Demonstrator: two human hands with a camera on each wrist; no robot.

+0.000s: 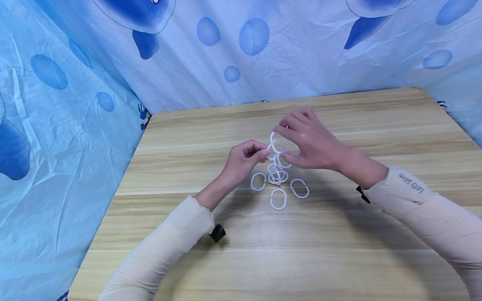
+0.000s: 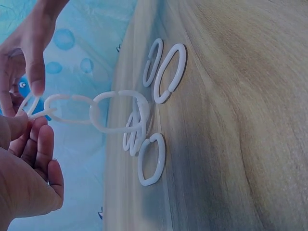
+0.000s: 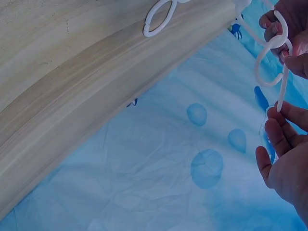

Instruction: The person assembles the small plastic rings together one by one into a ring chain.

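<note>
My left hand (image 1: pixel 244 159) pinches a white plastic chain link between thumb and index finger. Hooked to it are more oval links, and this short chain (image 2: pixel 115 130) hangs down toward the table. Opposite, my right hand (image 1: pixel 312 140) holds the link at the chain's upper end with its fingertips, seen edge-on in the right wrist view with a link (image 3: pixel 283 89) running down to the fingers. Beneath the hands, the chain's lower links bunch together. Around the bunch lie separate links with small gaps in their sides: one left (image 1: pixel 258 190), one in front (image 1: pixel 285 200), one right (image 1: pixel 307 193).
The wood-grain table (image 1: pixel 301 259) extends widely around the hands. Blue curtains with bubble and whale prints (image 1: pixel 180 79) hang behind it and along the left side. A black wrist device (image 1: pixel 217 233) shows under the left cuff.
</note>
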